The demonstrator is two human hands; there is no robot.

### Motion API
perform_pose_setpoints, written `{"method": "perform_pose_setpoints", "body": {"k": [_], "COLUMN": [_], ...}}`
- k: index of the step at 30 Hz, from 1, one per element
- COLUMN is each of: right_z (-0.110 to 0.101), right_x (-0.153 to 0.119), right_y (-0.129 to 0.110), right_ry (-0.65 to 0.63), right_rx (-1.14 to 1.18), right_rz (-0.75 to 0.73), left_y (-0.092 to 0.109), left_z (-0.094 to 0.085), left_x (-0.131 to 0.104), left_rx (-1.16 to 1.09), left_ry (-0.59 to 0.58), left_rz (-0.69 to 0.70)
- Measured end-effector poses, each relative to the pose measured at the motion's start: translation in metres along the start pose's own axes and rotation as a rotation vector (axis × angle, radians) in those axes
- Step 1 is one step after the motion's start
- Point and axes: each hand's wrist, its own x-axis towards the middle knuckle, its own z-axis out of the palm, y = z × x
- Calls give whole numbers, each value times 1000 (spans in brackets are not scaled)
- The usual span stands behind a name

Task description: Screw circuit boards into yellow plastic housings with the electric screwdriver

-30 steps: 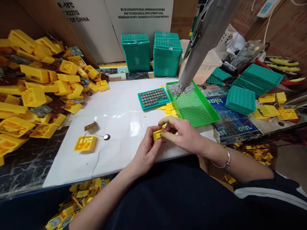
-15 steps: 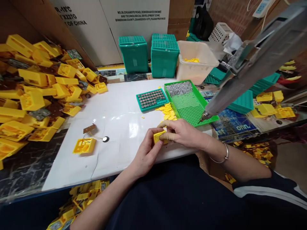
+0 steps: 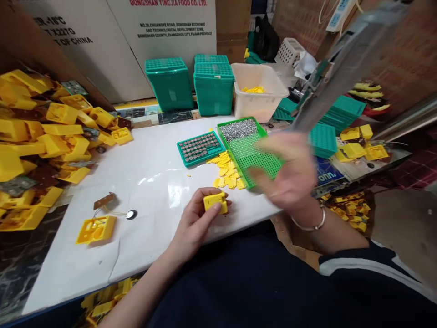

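Observation:
My left hand (image 3: 201, 216) grips a small yellow plastic case (image 3: 215, 202) just above the table's front edge, thumb across its near face. To the right, my right hand (image 3: 288, 175) is raised over the green perforated tray and smeared by motion. Its thumb and fingers look spread, with nothing visible between them. Behind that hand is a grey electric screwdriver (image 3: 344, 68), slanting down from the upper right, its tip hidden. Small yellow pieces (image 3: 227, 173) lie loose beyond the case. The green tray (image 3: 252, 152) holds a heap of tiny screws (image 3: 239, 130).
A teal tray of button cells (image 3: 200, 148) lies beyond my left hand. On the left stand an open yellow case (image 3: 95, 229), wired to a brown board (image 3: 103, 200) and round disc (image 3: 131, 214), and a pile of yellow cases (image 3: 61, 136). Teal tray stacks (image 3: 213, 89) and a bin (image 3: 259, 98) stand behind.
My right hand has let go of the yellow case and moved up and right to the screwdriver. My left hand still holds the case. The view has turned right.

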Motion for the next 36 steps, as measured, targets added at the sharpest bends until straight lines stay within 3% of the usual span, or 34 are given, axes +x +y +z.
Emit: {"method": "perform_pose_setpoints", "body": {"k": [2, 3, 4, 7, 9, 22, 36], "right_z": [-12, -14, -15, -5, 4, 35, 36], "right_x": [20, 30, 39, 55, 55, 24, 24], "right_y": [34, 52, 70, 106, 114, 125, 118], "right_ry": [447, 480, 382, 38, -56, 87, 127], "right_rx": [-66, 3, 132, 534, 624, 515, 452], "right_rz": [20, 28, 73, 439, 546, 621, 659], "left_y": [2, 4, 5, 6, 5, 3, 2], "left_z": [2, 3, 5, 12, 16, 21, 22], "left_x": [4, 7, 9, 16, 19, 20, 19], "left_rx": [-118, -151, -170, -175, -158, -169, -188], "left_ry": [31, 41, 47, 62, 69, 121, 120], "left_rz": [-107, -149, -180, -230, -247, -281, -259]}}
